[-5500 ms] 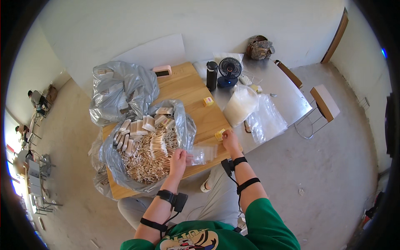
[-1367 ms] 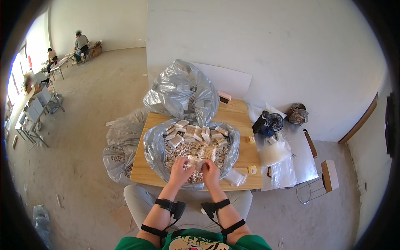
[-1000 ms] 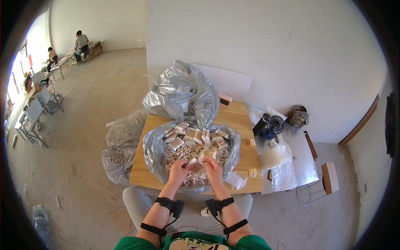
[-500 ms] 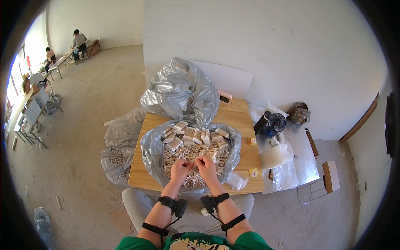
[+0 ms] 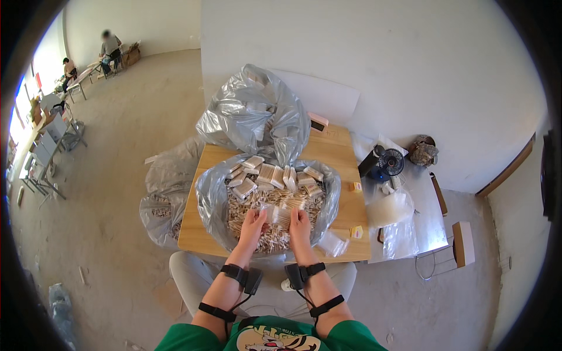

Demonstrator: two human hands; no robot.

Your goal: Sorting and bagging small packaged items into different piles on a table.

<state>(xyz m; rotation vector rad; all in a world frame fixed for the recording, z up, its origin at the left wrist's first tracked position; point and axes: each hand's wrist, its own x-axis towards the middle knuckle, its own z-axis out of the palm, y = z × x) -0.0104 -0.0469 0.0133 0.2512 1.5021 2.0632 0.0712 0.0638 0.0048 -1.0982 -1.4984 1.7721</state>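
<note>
left fingers (image 5: 258, 216) and right fingers (image 5: 295, 216) pinched closed; swab packet (image 5: 273, 214) held between them

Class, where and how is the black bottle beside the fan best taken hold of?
Probably around the middle of the black bottle, from its left, the side of the wooden table: the body looks tall and cylindrical, while the small fan stands close on its right.

pale wall (image 5: 386, 64) | dusty floor (image 5: 140, 99) | wooden table (image 5: 344, 155) | bright windows (image 5: 21, 104) left
</note>
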